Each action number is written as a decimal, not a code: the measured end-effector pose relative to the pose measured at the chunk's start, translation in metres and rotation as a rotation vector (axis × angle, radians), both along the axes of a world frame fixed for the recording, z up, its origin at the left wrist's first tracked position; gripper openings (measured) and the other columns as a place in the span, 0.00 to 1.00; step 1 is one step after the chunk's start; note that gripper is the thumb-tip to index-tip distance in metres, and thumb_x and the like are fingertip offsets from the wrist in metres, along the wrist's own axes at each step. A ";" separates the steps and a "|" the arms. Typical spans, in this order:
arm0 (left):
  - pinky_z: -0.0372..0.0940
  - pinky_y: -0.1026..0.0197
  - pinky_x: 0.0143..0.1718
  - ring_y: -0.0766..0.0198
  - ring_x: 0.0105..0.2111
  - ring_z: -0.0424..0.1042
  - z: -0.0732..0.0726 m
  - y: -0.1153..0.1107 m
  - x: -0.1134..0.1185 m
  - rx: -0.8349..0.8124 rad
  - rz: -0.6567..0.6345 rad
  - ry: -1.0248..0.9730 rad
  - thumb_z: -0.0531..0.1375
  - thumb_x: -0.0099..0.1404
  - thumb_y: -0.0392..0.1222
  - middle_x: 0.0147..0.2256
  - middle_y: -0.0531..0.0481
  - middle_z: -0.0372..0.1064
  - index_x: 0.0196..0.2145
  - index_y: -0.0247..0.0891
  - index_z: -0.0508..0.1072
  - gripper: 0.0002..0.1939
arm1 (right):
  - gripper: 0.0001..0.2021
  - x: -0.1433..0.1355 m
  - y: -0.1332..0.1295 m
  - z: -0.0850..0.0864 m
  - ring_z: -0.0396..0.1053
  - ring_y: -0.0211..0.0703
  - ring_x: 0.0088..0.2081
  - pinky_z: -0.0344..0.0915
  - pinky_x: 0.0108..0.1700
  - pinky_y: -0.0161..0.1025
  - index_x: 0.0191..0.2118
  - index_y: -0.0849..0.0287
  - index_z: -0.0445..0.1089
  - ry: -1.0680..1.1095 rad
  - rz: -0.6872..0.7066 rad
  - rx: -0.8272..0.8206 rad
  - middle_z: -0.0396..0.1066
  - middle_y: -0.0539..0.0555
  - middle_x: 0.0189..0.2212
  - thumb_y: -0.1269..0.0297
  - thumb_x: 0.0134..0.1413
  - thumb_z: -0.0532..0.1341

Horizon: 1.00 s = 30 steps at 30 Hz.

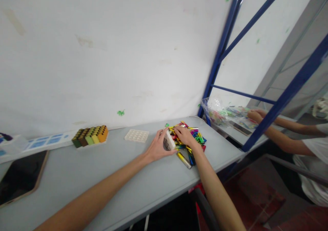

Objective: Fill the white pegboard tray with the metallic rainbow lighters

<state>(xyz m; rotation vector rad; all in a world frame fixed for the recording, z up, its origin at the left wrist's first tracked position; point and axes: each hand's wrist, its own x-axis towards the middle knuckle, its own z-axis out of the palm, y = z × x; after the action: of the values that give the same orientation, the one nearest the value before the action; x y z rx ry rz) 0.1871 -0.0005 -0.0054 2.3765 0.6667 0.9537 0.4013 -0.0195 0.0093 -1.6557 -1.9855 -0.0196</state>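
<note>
Forearms extend from the lower edge of the view over the grey table [107,197]. At their ends, I have the left hand [158,147] gripping a white perforated tray [169,141], thumb below and fingers above; the tray is tilted up on edge beside the pile of shiny coloured tubes [200,139]. I have the right hand [185,136] over the pile, fingers lowered at its near-left part, next to the tray; I cannot tell whether they grip a tube. One yellow-and-silver tube [183,160] lies at the pile's near edge.

Left of the hands, a second white tray [136,135] lies flat. Farther left, a block of upright coloured pieces [90,135] stands near the wall [102,53], and a dark-screened tablet [22,176] lies at the far left. Right of the blue frame [217,58], a co-worker's hands [256,115] are near a clear plastic bag [216,110].
</note>
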 end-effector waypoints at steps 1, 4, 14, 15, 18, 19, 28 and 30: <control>0.56 0.46 0.67 0.46 0.65 0.59 0.000 0.000 0.000 -0.001 0.003 -0.003 0.72 0.54 0.54 0.64 0.40 0.52 0.71 0.46 0.46 0.57 | 0.17 -0.001 0.000 0.002 0.72 0.42 0.42 0.64 0.51 0.38 0.37 0.59 0.74 0.012 -0.014 -0.002 0.78 0.55 0.40 0.65 0.72 0.49; 0.57 0.48 0.67 0.46 0.64 0.60 -0.001 0.001 0.001 -0.004 0.017 -0.016 0.72 0.53 0.55 0.63 0.40 0.53 0.71 0.45 0.47 0.56 | 0.17 -0.002 -0.002 0.008 0.72 0.42 0.39 0.63 0.47 0.37 0.35 0.60 0.75 0.034 -0.056 -0.001 0.78 0.55 0.37 0.64 0.71 0.51; 0.57 0.48 0.66 0.47 0.62 0.62 -0.001 0.003 0.000 0.029 0.062 -0.027 0.72 0.53 0.53 0.62 0.42 0.56 0.69 0.46 0.51 0.53 | 0.19 0.003 -0.003 0.006 0.75 0.43 0.41 0.63 0.47 0.36 0.38 0.60 0.78 0.107 -0.108 0.011 0.80 0.55 0.40 0.60 0.73 0.51; 0.57 0.48 0.66 0.47 0.62 0.62 -0.002 0.003 0.000 0.034 0.067 -0.030 0.72 0.53 0.52 0.62 0.42 0.56 0.69 0.46 0.51 0.53 | 0.20 0.002 -0.002 0.006 0.74 0.42 0.41 0.63 0.47 0.36 0.38 0.60 0.78 0.104 -0.109 0.010 0.80 0.55 0.40 0.60 0.73 0.51; 0.58 0.48 0.66 0.47 0.62 0.62 -0.003 0.005 0.000 0.043 0.080 -0.037 0.72 0.53 0.51 0.61 0.43 0.56 0.68 0.46 0.53 0.51 | 0.21 0.000 0.001 0.008 0.74 0.42 0.39 0.63 0.45 0.35 0.36 0.60 0.77 0.085 -0.118 0.011 0.80 0.55 0.38 0.59 0.74 0.49; 0.58 0.48 0.66 0.47 0.62 0.63 -0.003 0.006 0.000 0.041 0.086 -0.039 0.72 0.53 0.51 0.61 0.43 0.56 0.68 0.46 0.53 0.51 | 0.22 -0.001 0.002 0.010 0.74 0.43 0.38 0.63 0.45 0.35 0.36 0.60 0.77 0.071 -0.121 0.013 0.80 0.56 0.37 0.58 0.74 0.49; 0.58 0.45 0.66 0.47 0.61 0.64 0.001 0.011 0.004 0.003 0.104 -0.080 0.74 0.50 0.51 0.59 0.44 0.58 0.67 0.48 0.56 0.51 | 0.15 -0.026 0.018 0.011 0.72 0.46 0.53 0.61 0.55 0.38 0.53 0.60 0.74 -0.025 0.104 -0.034 0.76 0.59 0.53 0.66 0.69 0.54; 0.58 0.46 0.66 0.47 0.61 0.64 0.001 0.011 0.004 0.004 0.108 -0.081 0.74 0.50 0.52 0.59 0.43 0.58 0.66 0.47 0.56 0.51 | 0.15 -0.031 0.019 0.006 0.71 0.47 0.54 0.61 0.56 0.40 0.55 0.58 0.73 -0.061 0.105 -0.069 0.75 0.59 0.55 0.67 0.68 0.55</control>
<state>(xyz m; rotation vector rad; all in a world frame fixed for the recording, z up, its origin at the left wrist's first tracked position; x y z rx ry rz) 0.1910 0.0102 -0.0041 2.3108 0.7688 1.0916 0.3708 -0.0001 0.0151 -1.6090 -2.1384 0.0382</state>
